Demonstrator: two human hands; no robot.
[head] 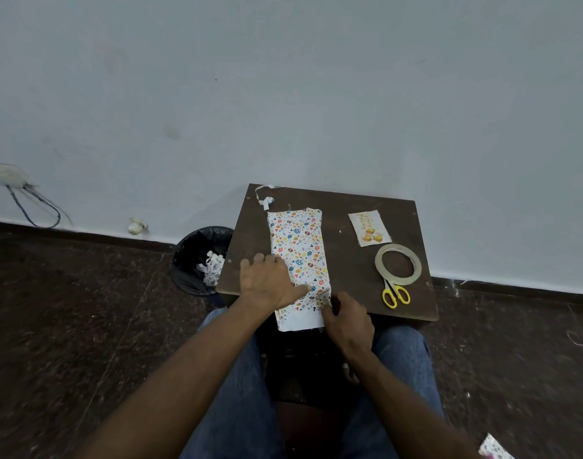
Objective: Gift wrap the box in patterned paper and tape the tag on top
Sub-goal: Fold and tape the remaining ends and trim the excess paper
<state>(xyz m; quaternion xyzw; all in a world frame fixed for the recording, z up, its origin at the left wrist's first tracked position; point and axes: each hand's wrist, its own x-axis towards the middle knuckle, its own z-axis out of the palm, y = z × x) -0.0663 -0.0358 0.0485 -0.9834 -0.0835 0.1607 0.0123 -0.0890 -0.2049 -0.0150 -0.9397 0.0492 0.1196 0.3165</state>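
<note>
Head view of a person seated at a small dark surface (349, 207) set against a pale wall. The box in patterned paper (298, 246) lies lengthwise at the middle of the surface, its near end overhanging the front edge with the paper's white underside showing there. The left hand (266, 283) rests flat on the box's near left part, its grip apart, fingers spread and straight, thumb stretched across the paper toward the other hand. The right hand (348, 318) sits at the box's near right corner, its grip clamped on the paper edge, fingers curled against the fold. To the right of the right hand lie yellow-handled scissors (396, 294), their blades tucked under a roll of clear tape (397, 265); beyond the tape rests the tag (369, 228), printed with gold lettering and ornaments, well apart from the box. Beyond the left hand, at the far left corner of the surface, lies a curled paper strip (265, 197). Left of the left hand, on the floor, stands a bin (197, 256) with a black liner holding paper scraps.
</note>
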